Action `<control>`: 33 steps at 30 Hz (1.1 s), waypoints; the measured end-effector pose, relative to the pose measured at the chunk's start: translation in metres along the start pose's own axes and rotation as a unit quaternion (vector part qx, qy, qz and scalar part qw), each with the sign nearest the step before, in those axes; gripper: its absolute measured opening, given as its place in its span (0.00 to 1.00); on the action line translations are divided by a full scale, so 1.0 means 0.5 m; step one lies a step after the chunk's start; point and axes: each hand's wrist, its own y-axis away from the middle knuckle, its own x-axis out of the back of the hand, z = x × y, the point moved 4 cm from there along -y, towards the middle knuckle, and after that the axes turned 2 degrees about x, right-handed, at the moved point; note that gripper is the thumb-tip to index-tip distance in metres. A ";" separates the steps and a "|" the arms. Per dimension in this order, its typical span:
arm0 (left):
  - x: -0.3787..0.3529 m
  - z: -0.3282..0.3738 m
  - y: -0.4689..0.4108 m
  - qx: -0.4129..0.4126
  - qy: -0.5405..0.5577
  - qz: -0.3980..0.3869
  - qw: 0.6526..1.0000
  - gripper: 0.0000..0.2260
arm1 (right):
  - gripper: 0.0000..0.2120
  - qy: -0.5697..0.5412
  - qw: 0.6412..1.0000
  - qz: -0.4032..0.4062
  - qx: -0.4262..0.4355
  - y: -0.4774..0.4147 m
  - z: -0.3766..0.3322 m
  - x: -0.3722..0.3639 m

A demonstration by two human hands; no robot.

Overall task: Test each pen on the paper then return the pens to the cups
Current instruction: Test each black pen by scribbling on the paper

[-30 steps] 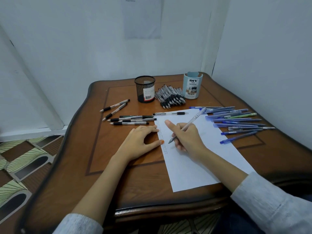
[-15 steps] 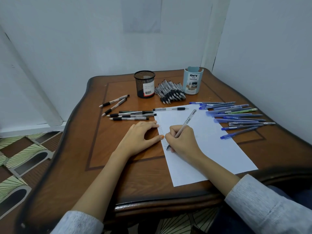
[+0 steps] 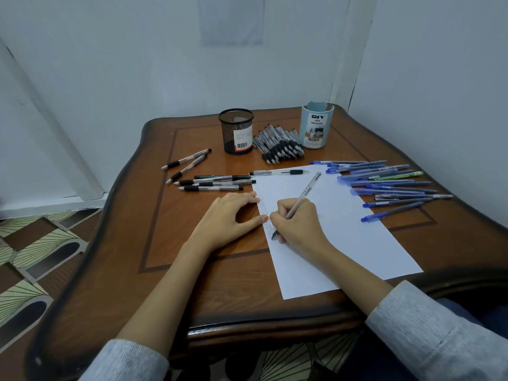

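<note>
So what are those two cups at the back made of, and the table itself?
The black cup looks like matt black metal mesh: a fine grid of holes shows. The pale blue cup seems smooth plastic or coated card, with printing on it; I cannot tell which. The table appears to be varnished wood: brown grain, darker border line, glossy sheen.

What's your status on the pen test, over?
Right hand grips pen, tip on paper. Left hand presses paper edge. Loose pens beside, none blocking.
</note>
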 end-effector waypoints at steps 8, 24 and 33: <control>0.000 0.002 -0.001 -0.011 -0.006 0.005 1.000 0.26 | 0.23 -0.004 1.000 -0.011 0.003 0.002 0.002 -0.006; 0.020 0.017 0.014 -0.030 0.005 0.074 0.997 0.15 | 0.19 -0.158 0.962 0.017 -0.220 -0.020 0.007 0.029; 0.113 0.041 0.119 0.037 -0.059 0.329 0.942 0.11 | 0.13 -0.057 0.995 -0.029 -0.082 -0.013 -0.034 -0.009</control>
